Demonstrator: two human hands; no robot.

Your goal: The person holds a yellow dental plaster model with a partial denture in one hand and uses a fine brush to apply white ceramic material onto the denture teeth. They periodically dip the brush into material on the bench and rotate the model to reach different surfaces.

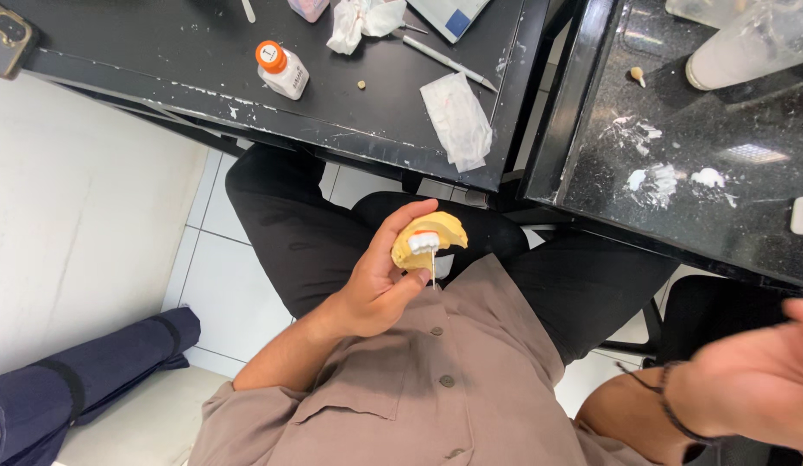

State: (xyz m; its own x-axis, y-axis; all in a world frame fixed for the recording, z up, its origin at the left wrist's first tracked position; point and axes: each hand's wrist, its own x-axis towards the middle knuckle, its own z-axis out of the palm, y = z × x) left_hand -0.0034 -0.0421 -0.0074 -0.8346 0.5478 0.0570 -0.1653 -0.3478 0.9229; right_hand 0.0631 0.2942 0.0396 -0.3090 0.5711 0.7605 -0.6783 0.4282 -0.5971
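Left hand (375, 280) up over the lap, fingers wrapped around a yellow dental cast (430, 240) with a white bit on it, right hand (759, 380) off to the side, open and holding nothing, small bottle (281, 70) and tissue (456, 119) on the black desk (160, 60)

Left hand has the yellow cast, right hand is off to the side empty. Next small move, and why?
Probably bring the right hand back across to the yellow dental cast. The left hand holds the cast up over the lap, a white piece with a thin strand hanging from it, while the right hand is open, empty and far from it.
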